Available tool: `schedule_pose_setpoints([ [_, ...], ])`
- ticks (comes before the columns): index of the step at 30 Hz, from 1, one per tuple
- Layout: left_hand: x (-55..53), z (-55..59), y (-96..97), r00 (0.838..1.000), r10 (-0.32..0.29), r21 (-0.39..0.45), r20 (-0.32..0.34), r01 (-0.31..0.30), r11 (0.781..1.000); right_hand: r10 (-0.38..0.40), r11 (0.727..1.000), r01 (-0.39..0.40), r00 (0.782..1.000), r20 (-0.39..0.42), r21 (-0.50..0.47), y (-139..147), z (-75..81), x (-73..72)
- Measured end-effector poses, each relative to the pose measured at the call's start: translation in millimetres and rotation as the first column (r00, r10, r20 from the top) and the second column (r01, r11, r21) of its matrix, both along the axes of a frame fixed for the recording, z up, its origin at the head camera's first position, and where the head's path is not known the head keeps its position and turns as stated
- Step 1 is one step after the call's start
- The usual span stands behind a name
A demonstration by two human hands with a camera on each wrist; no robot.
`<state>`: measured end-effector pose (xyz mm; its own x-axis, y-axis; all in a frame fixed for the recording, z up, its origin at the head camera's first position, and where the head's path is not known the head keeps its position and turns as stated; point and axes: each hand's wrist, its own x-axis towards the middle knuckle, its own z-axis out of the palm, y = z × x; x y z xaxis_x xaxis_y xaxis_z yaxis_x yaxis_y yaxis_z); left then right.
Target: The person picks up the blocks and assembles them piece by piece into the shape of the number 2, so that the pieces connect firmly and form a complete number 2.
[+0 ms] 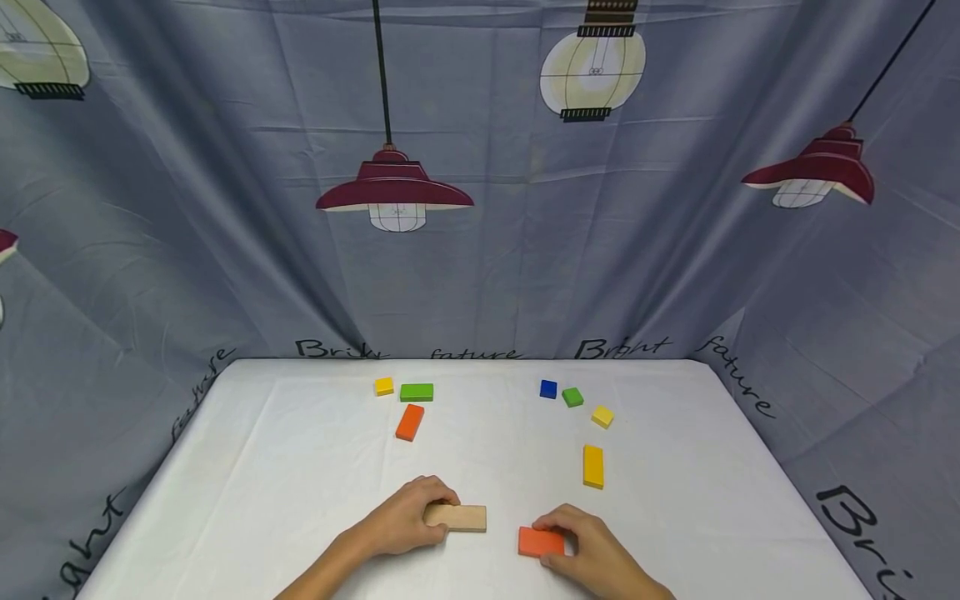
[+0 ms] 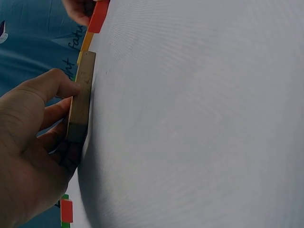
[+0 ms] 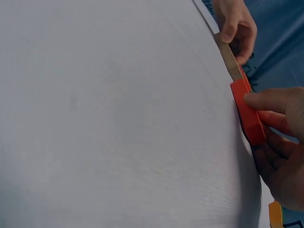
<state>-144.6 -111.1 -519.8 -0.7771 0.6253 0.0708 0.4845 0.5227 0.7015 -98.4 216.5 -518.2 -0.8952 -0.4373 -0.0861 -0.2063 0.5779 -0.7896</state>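
Observation:
Near the front of the white table, my left hand [image 1: 408, 521] pinches a plain wooden block [image 1: 467, 518] between thumb and fingers, gripping its left end. To the right, my right hand [image 1: 588, 550] holds an orange-red block [image 1: 540, 542] by its right part, thumb on the near side and fingers on the far side. A short gap separates the two blocks, which lie roughly end to end. In the left wrist view the wooden block [image 2: 81, 97] is close over the cloth. The right wrist view has the orange-red block [image 3: 248, 111] under the thumb.
Back left are a yellow cube [image 1: 384, 387], a green block [image 1: 417, 392] and an orange block [image 1: 409, 422]. Back right stand a blue cube [image 1: 548, 389], a green cube [image 1: 573, 397], a yellow cube [image 1: 602, 417] and a long yellow block [image 1: 593, 467]. A grey-blue curtain [image 1: 480, 275] hangs behind.

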Motion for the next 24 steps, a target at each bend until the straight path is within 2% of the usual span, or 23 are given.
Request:
schedule_pose_setpoints([
  [7,0.2,0.9,-0.8,1.0,-0.008,0.007,0.005,0.008,1.0,-0.001,1.0,0.001,0.999,-0.045,0.014,-7.1,0.7,-8.5],
  [14,-1.8,2.3,0.0,0.999,-0.002,-0.002,0.043,0.002,1.0,0.007,1.0,-0.007,0.993,-0.115,-0.001,-14.5,1.7,-14.9],
  [24,-2.8,3.0,0.4,0.998,-0.007,0.005,0.057,0.007,1.0,0.017,1.0,-0.019,0.992,-0.127,-0.013,-27.9,-1.5,-20.4],
])
